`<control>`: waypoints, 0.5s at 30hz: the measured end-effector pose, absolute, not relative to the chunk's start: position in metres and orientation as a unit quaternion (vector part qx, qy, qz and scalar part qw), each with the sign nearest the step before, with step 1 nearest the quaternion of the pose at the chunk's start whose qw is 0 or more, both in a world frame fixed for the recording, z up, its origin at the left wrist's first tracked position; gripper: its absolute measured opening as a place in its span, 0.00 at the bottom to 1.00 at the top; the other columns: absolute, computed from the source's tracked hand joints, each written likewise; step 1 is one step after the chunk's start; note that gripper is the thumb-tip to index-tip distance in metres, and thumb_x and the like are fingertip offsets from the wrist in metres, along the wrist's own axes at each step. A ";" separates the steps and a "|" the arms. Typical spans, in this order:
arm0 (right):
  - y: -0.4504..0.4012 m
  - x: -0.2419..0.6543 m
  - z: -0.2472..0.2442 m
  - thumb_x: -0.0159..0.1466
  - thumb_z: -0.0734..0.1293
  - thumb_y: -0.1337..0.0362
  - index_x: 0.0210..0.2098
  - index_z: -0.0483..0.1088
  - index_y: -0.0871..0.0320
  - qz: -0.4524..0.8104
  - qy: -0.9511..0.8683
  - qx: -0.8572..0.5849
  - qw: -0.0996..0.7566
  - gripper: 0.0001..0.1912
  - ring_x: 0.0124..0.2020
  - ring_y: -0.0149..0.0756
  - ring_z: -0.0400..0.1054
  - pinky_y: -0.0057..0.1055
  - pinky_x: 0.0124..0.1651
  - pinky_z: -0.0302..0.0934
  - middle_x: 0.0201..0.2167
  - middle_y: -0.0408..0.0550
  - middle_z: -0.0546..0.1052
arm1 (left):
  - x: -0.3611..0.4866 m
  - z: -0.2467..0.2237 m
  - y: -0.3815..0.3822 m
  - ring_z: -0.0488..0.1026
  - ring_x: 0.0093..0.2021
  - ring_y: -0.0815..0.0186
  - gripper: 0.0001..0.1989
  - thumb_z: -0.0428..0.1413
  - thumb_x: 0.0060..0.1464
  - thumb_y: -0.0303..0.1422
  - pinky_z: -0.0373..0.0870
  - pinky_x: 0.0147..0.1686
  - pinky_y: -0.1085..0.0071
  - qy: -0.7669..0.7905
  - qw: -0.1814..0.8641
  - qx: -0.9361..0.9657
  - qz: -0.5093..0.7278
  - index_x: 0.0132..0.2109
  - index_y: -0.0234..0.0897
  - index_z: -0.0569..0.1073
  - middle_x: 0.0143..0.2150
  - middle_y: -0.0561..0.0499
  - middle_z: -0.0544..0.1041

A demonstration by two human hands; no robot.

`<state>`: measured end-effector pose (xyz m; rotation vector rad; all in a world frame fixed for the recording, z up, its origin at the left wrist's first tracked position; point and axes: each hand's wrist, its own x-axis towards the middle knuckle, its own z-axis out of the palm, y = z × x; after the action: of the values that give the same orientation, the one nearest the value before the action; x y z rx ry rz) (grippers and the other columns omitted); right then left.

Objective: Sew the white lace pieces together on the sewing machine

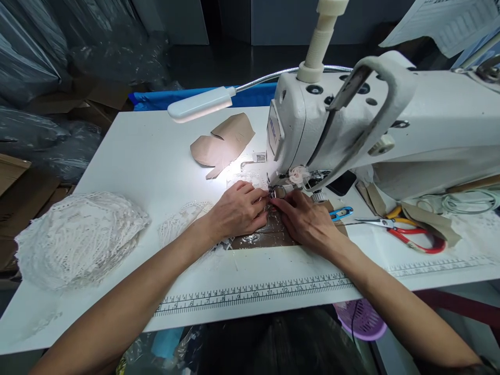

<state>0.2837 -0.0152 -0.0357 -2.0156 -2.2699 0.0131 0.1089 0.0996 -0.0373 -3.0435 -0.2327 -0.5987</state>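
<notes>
Both hands were at the needle area of the white sewing machine point(344, 120). Left hand point(240, 208): fingers bent and bunched, tips down just left of the presser foot. Right hand point(308, 219): fingers bent, thumb and index reaching in at the near side of the foot. Tips of the two hands nearly met. Couldn't tell if either was pinching fabric; the fingers hid it.

Work in hand looked like the white lace piece point(183, 219): spread on the desk point(128, 151) left of the foot, partly under the left wrist, edge showing on the near side. Shiny brown covering point(253, 240) lay under and near the hands.

Left end of desk: big stack of white lace point(82, 239). Far side, left of the machine head: brown paper pieces point(224, 143), lit by the white lamp point(201, 104) on its flexible neck.

Right of the hands: blue snips point(341, 213), then red-and-orange-handled scissors point(414, 234), blades pointing left. Dark phone-like object point(341, 183) behind the snips, partly under the machine arm. Purple basket point(361, 319) sat below the near edge.

Markings: ruler scale point(250, 294) ran along the near edge, two rows of numbers; larger ones read about 5 to 16, left to right, rest too small or covered. Badge point(275, 130) on the left face of the machine head had blue lettering, too angled to read. Printed sheet point(449, 23) at far right had text, illegible.
</notes>
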 end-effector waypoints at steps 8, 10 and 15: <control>-0.018 0.288 -0.037 0.67 0.58 0.66 0.53 0.72 0.55 0.040 -0.728 -0.669 0.145 0.18 0.36 0.44 0.70 0.33 0.31 0.59 0.44 0.59 0.74 | 0.108 -0.037 0.104 0.71 0.41 0.58 0.15 0.50 0.62 0.37 0.68 0.44 0.57 -0.078 0.019 -0.982 -0.173 0.47 0.31 0.75 0.49 0.42 0.76; -0.019 0.296 -0.035 0.68 0.58 0.64 0.52 0.72 0.56 0.097 -0.701 -0.673 0.213 0.17 0.35 0.41 0.70 0.33 0.34 0.61 0.44 0.57 0.74 | 0.108 -0.037 0.105 0.71 0.41 0.58 0.17 0.49 0.62 0.38 0.67 0.45 0.56 -0.079 0.022 -0.983 -0.166 0.48 0.31 0.75 0.49 0.41 0.76; -0.012 0.319 -0.027 0.70 0.55 0.55 0.38 0.72 0.57 0.251 -0.657 -0.670 0.238 0.18 0.30 0.38 0.68 0.32 0.33 0.60 0.30 0.49 0.75 | 0.108 -0.036 0.106 0.69 0.40 0.58 0.20 0.47 0.63 0.40 0.65 0.47 0.55 -0.088 0.034 -0.986 -0.135 0.51 0.30 0.74 0.48 0.41 0.75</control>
<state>0.3185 -0.0122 -0.0273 -1.8364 -1.7984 0.6867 0.1083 0.1057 -0.0361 -3.0336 -0.2710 -0.4138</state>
